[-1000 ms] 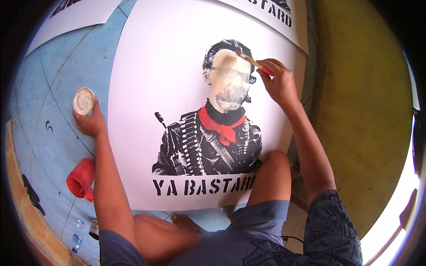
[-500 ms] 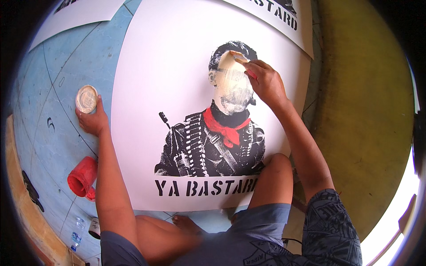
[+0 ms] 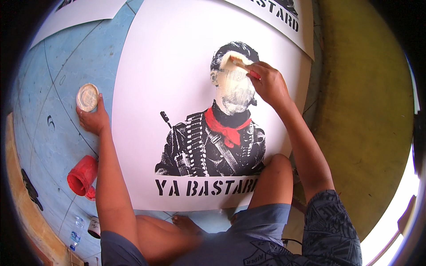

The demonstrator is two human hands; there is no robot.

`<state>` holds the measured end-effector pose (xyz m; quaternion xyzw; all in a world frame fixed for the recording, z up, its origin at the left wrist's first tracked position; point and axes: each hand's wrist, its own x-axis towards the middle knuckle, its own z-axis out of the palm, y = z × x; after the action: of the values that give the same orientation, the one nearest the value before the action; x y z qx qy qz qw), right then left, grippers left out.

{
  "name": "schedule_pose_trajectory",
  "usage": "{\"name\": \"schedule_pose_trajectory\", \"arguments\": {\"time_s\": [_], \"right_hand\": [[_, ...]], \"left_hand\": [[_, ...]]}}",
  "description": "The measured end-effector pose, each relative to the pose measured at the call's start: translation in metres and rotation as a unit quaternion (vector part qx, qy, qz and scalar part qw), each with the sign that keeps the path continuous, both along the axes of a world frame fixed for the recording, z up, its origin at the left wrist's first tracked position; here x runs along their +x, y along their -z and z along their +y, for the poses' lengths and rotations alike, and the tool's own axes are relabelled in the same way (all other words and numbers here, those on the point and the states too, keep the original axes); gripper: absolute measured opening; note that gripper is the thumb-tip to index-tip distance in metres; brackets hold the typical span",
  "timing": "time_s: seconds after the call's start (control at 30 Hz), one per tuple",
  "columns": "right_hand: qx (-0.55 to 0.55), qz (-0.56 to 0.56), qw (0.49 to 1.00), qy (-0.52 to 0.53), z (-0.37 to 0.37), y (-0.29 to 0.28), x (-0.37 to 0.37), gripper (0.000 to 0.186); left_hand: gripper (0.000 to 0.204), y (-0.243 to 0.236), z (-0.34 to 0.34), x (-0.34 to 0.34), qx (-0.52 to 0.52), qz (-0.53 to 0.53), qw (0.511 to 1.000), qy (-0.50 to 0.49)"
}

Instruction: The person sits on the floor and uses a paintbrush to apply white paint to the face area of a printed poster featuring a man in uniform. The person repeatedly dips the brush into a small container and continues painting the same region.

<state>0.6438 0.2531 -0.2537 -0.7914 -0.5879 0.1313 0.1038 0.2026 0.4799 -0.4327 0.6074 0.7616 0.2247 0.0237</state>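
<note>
A large white poster [image 3: 146,80] lies on the floor with a black stencil-style portrait, a red scarf and black lettering. Cream paint covers much of the portrait's face [image 3: 230,86]. My right hand [image 3: 268,86] is closed on a paintbrush [image 3: 241,64] with a red grip, its bristles on the forehead of the portrait. My left hand [image 3: 93,117] grips a small round container [image 3: 87,96] of cream paint at the left of the poster.
Other printed sheets [image 3: 270,11] lie at the top right and top left. On the blue tiled floor [image 3: 53,102] are a red container [image 3: 79,177], a plastic bottle [image 3: 76,232] and a small can [image 3: 94,226]. My bare knee rests by the poster's lower right. A yellowish surface [image 3: 355,111] runs along the right.
My right hand and the brush have moved left and down across the portrait's forehead. My left hand holds the container as before. The whole view has shifted slightly.
</note>
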Motion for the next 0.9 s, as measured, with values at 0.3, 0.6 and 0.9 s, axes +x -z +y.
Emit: {"name": "schedule_pose_trajectory", "arguments": {"time_s": [0.3, 0.6, 0.9], "right_hand": [[0.073, 0.040, 0.996, 0.043, -0.017, -0.017, 0.016, 0.022], [-0.060, 0.097, 0.993, -0.030, -0.083, -0.013, -0.036, 0.024], [0.035, 0.034, 0.995, 0.086, -0.044, -0.024, 0.020, 0.021]], "left_hand": [[0.099, -0.005, -0.002, 0.000, 0.004, -0.020, 1.000, 0.002], [0.095, -0.007, -0.002, -0.001, 0.015, 0.005, 1.000, 0.006], [0.098, -0.004, 0.001, 0.002, 0.001, -0.001, 1.000, -0.008]]}}
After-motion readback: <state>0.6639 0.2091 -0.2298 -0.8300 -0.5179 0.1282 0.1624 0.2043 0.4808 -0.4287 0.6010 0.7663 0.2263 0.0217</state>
